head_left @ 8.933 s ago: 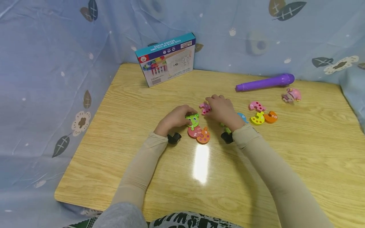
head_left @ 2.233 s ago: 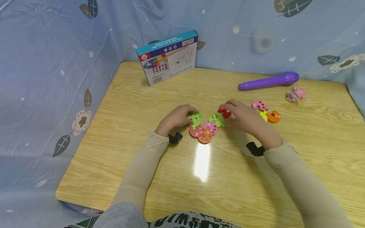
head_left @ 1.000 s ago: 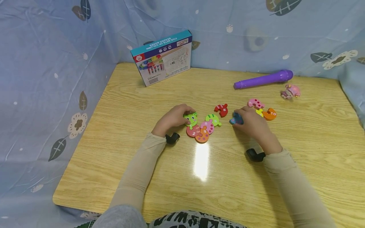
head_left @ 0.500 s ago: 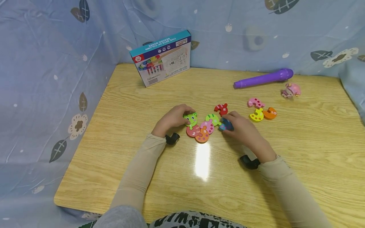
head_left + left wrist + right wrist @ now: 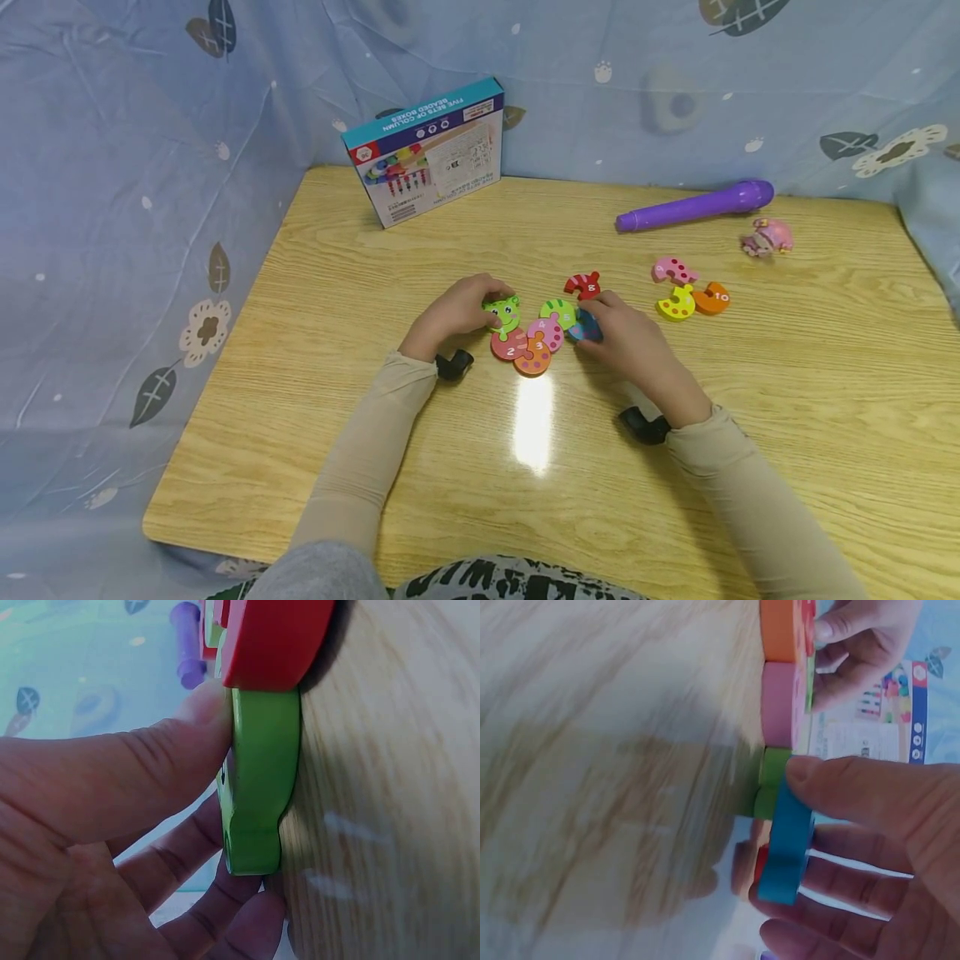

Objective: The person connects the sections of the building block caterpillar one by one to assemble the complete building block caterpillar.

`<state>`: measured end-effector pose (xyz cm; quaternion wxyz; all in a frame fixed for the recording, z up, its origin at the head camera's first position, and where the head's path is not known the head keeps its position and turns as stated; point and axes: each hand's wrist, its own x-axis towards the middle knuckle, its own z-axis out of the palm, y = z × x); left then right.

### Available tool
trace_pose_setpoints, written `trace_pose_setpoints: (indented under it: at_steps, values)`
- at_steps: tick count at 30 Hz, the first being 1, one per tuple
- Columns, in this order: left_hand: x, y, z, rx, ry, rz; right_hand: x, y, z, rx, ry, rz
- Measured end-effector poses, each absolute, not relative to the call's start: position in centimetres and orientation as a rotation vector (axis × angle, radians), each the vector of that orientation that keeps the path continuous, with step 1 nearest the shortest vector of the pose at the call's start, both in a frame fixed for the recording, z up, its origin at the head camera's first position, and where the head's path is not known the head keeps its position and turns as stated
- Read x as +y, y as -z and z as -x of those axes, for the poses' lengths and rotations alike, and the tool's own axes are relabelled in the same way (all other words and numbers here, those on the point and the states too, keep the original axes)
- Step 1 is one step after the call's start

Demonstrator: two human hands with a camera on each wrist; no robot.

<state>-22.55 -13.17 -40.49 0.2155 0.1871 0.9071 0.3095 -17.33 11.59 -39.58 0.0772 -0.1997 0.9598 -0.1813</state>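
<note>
Left hand [image 5: 459, 314] pinching the caterpillar head [image 5: 505, 313], right hand [image 5: 636, 346] pinching the blue segment [image 5: 587, 327], ease it level, leftward, onto the green 5 segment [image 5: 556, 312].

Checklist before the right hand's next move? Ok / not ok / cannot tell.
1. Left hand holding green smiling-face puzzle piece: ok.
2. Right hand gripping blue curved puzzle piece: ok.
3. Blue piece level with rounded green striped puzzle piece: not ok, tilted in right wrist view.
4. Blue piece's number: cannot tell, hidden.
5. Round dotted orange "3" piece joined to round dotted pink "4" piece: ok.
</note>
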Motion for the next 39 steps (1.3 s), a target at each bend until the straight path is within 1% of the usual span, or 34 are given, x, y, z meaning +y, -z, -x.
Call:
trace_pose_setpoints:
  at_steps: [9,21,28,31,37,39]
  values:
    - [-13.2,40.5,22.5,2.522,-0.856,-0.533,10.9,39.2,17.1,2.891,0.471,0.580]
    - [-13.0,40.5,22.6,2.524,-0.844,-0.532,10.8,39.9,16.8,2.898,0.443,0.500]
    - [-13.1,40.6,22.5,2.524,-0.841,-0.520,11.7,39.4,16.8,2.886,0.463,0.500]
    - [-13.1,40.7,22.5,2.526,-0.838,-0.523,13.1,39.2,16.9,2.950,0.471,0.425]
    - [-13.2,40.8,22.5,2.532,-0.842,-0.527,16.9,39.4,17.3,3.117,0.493,0.091]
    - [-13.1,40.8,22.5,2.531,-0.844,-0.532,18.1,39.5,17.5,3.128,0.492,0.019]
